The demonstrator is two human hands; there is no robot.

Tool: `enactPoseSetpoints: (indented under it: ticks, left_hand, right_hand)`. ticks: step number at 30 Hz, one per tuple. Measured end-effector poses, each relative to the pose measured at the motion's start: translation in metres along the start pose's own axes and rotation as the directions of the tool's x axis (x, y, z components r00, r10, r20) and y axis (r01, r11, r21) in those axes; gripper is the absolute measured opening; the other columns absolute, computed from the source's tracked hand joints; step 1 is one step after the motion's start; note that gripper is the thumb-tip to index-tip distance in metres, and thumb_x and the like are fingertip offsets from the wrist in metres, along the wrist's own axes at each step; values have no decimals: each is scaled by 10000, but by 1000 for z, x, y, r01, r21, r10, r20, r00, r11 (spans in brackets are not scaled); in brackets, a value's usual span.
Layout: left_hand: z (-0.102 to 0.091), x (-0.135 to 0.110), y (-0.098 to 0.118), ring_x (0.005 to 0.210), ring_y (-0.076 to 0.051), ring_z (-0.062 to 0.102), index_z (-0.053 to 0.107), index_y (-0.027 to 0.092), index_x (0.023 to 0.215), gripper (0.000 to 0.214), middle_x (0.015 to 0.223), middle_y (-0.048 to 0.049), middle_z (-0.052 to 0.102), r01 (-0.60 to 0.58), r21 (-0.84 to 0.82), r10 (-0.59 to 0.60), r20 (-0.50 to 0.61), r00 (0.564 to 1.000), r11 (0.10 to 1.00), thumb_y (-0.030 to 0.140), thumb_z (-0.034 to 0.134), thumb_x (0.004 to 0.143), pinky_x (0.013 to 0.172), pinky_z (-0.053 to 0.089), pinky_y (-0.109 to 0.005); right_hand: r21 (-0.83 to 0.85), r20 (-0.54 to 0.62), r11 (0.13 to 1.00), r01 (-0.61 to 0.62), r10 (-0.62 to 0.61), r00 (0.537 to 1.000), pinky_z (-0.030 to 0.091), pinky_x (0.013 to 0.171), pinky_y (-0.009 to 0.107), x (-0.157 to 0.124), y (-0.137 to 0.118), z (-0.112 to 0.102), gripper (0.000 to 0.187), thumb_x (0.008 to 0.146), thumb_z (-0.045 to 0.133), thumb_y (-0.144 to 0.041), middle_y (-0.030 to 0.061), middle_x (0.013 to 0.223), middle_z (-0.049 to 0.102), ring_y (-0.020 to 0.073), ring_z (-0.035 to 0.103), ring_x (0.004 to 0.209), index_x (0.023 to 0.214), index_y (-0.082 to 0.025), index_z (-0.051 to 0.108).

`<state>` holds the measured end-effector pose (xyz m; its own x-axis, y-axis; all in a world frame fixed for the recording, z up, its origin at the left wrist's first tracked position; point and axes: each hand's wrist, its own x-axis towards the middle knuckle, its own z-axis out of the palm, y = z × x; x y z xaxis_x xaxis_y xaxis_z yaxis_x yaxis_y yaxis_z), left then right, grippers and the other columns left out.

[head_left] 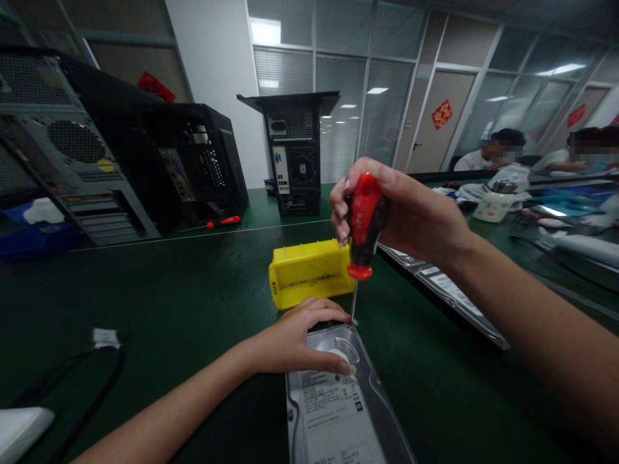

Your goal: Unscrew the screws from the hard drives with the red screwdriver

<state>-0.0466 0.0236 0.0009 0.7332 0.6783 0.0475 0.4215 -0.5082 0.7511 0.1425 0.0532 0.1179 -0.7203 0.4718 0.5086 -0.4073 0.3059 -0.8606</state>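
A silver hard drive (338, 406) with a white label lies on the green table (169, 309) in front of me. My left hand (294, 338) rests on its far left corner, fingers curved over the edge and steadying it. My right hand (401, 216) is closed round the red and black handle of a screwdriver (363, 225). The screwdriver stands nearly upright, its thin shaft reaching down to the drive's far right corner beside my left fingertips.
A yellow box (309, 272) sits just behind the drive. More hard drives (445, 290) lie in a row to the right. Black computer cases (296, 151) stand at the back and left, with another red screwdriver (223, 222). Black cable (91, 386) lies at left. Two people sit far right.
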Motion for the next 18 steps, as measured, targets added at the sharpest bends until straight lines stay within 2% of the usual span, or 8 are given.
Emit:
enactPoseSetpoints:
  ticks: [3,10,18]
  left_hand:
    - [0,0,0,1172,-215,458,565,266,1211,583,1241,-24,515,-1,-5,1,-3,1000,1000,457,754,694,1047,335,-352]
    - [0,0,1,1162,-216,467,569,259,1204,583,1231,-27,523,-12,-10,12,-13,1000,1000,456,758,689,1039,343,-350]
    - [2,0,-2,1162,-218,466,574,253,1199,583,1230,-33,523,-3,-14,3,-11,1000,1000,444,766,683,1041,340,-350]
  right_hand:
    - [-1,-10,999,40,-40,999,533,711,265,2,5,-4,186,867,564,-323,7,862,572,116,618,744,859,-167,462]
    - [-59,25,996,63,-62,998,516,628,212,2,6,-6,124,915,473,-279,9,829,622,98,622,676,852,-186,420]
    - [-48,-4,997,68,-68,998,445,567,209,2,5,-3,77,910,463,-235,-31,719,524,81,530,596,861,-183,432]
